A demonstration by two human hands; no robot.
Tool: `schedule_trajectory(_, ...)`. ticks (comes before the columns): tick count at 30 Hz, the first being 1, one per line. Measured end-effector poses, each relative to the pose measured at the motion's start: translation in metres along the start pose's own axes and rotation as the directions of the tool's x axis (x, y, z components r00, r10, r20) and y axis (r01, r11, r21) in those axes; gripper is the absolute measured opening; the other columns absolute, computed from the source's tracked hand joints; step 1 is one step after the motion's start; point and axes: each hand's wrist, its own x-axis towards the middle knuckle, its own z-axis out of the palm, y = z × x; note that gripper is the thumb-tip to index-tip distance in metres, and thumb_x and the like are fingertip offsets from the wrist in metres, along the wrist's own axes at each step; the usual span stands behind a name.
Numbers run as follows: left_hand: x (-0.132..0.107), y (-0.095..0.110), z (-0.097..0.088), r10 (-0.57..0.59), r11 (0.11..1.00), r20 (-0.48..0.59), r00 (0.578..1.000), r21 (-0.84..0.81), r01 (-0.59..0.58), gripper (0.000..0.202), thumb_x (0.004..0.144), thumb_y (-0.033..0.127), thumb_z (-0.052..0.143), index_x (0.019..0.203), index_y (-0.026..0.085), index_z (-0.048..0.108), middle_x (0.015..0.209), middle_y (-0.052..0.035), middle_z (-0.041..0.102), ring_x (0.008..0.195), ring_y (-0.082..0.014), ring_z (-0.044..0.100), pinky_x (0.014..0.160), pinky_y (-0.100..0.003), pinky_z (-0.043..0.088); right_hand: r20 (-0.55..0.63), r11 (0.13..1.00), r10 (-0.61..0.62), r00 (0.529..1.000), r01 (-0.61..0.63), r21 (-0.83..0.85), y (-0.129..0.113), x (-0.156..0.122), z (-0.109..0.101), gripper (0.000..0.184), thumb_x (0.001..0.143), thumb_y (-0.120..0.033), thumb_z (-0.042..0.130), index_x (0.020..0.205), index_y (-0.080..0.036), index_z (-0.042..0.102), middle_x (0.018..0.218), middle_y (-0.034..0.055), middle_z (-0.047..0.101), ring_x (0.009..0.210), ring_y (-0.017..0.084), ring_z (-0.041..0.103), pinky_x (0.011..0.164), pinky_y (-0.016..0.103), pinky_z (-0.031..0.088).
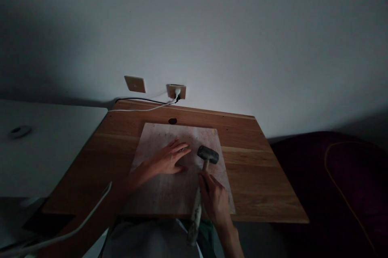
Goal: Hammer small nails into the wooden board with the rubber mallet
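A pale square board (157, 193) lies on a wooden table (260, 181). My left hand (169, 158) rests flat on the board with its fingers stretched out and apart. My right hand (214, 198) is wrapped round the wooden handle of a mallet (207, 155). The mallet's dark head sits just above or on the board, right of my left fingertips. The handle's lower end reaches past the table's front edge.
A white cable (79, 225) crosses the table's front left corner. Two wall plates, one a socket (176, 91) with plugs and cables, are behind the table. A white surface (45, 145) stands left; a dark seat with a thin cord (339, 185) lies right.
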Motion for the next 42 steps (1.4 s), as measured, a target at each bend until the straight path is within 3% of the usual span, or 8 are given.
schedule_trajectory(4,-0.009,0.007,-0.009,-0.046,0.997,-0.012,0.999,-0.059,0.045,0.067,0.087,0.029,0.077,0.149,0.027,0.052,0.149,-0.0107,0.059,0.138,-0.03,0.055,0.115,-0.046,0.048,-0.005,0.996,-0.047,0.999,0.046,-0.08,-0.001,0.003,0.005,0.041,0.111,-0.031,0.034,0.094,-0.023,0.071,0.083,0.0074,0.074,0.067,0.02,0.071,0.057,0.027,0.04)
schedule_trajectory(9,-0.008,0.006,-0.01,-0.071,0.997,-0.023,0.997,0.018,0.071,0.068,0.087,0.037,0.08,0.147,0.024,0.053,0.152,-0.0131,0.057,0.142,-0.0334,0.051,0.119,-0.052,0.043,-0.01,0.98,-0.081,0.997,0.078,-0.184,0.004,0.01,0.003,0.034,0.108,-0.023,0.039,0.093,-0.024,0.07,0.081,0.0063,0.072,0.068,0.02,0.07,0.058,0.026,0.04)
schedule_trajectory(16,-0.023,0.011,-0.002,-0.011,1.0,-0.057,0.998,-0.005,0.011,0.039,0.099,0.024,0.065,0.139,0.026,0.061,0.133,-0.0074,0.071,0.126,-0.025,0.064,0.11,-0.043,0.052,-0.007,0.993,-0.052,0.999,0.051,-0.108,0.012,0.019,-0.008,0.032,0.11,-0.024,0.038,0.106,-0.024,0.07,0.095,0.0078,0.076,0.081,0.022,0.074,0.069,0.028,0.049)
schedule_trajectory(23,-0.062,0.015,-0.019,-0.221,0.971,-0.064,0.973,0.082,0.226,0.067,0.088,0.045,0.081,0.148,0.028,0.055,0.144,-0.0115,0.061,0.131,-0.033,0.058,0.112,-0.05,0.049,-0.08,0.998,-0.026,0.996,0.021,-0.058,0.016,0.017,-0.007,0.035,0.112,-0.032,0.037,0.125,-0.02,0.067,0.099,0.0117,0.075,0.084,0.025,0.073,0.073,0.033,0.053)
schedule_trajectory(27,-0.071,0.009,-0.018,-0.278,0.957,0.006,0.96,0.081,0.277,0.069,0.09,0.05,0.078,0.15,0.03,0.051,0.145,-0.0109,0.058,0.127,-0.0306,0.062,0.107,-0.044,0.053,-0.184,0.996,-0.069,0.98,0.057,-0.069,0.009,0.021,-0.009,0.033,0.11,-0.031,0.042,0.117,-0.02,0.072,0.091,0.0112,0.071,0.079,0.025,0.07,0.072,0.034,0.054)
schedule_trajectory(34,-0.044,0.012,-0.014,-0.359,0.933,0.063,0.931,0.06,0.355,0.065,0.093,0.04,0.074,0.149,0.024,0.048,0.15,-0.014,0.054,0.137,-0.0335,0.055,0.111,-0.047,0.05,0.096,0.968,-0.242,0.965,0.247,-0.039,-0.023,0.053,-0.002,0.034,0.102,-0.017,0.059,0.135,-0.021,0.062,0.116,0.0127,0.067,0.106,0.028,0.068,0.09,0.041,0.06)
schedule_trajectory(38,-0.028,0.012,-0.016,-0.334,0.941,0.127,0.934,-0.017,0.339,0.043,0.093,0.019,0.068,0.134,0.021,0.059,0.136,-0.0125,0.061,0.127,-0.0292,0.062,0.108,-0.044,0.052,0.311,0.977,-0.195,0.93,0.211,-0.019,-0.035,0.077,0.005,0.038,0.095,-0.008,0.063,0.131,-0.02,0.063,0.125,0.0152,0.066,0.115,0.029,0.067,0.098,0.042,0.058)
schedule_trajectory(42,-0.023,0.011,-0.02,-0.307,0.941,0.161,0.938,-0.095,0.324,0.031,0.091,0.006,0.06,0.119,0.02,0.064,0.123,-0.0089,0.067,0.115,-0.0258,0.068,0.102,-0.04,0.055,0.401,0.986,-0.157,0.902,0.169,0.006,-0.041,0.092,0.011,0.029,0.095,-0.003,0.058,0.117,-0.017,0.068,0.119,0.0132,0.068,0.108,0.025,0.07,0.095,0.034,0.056)
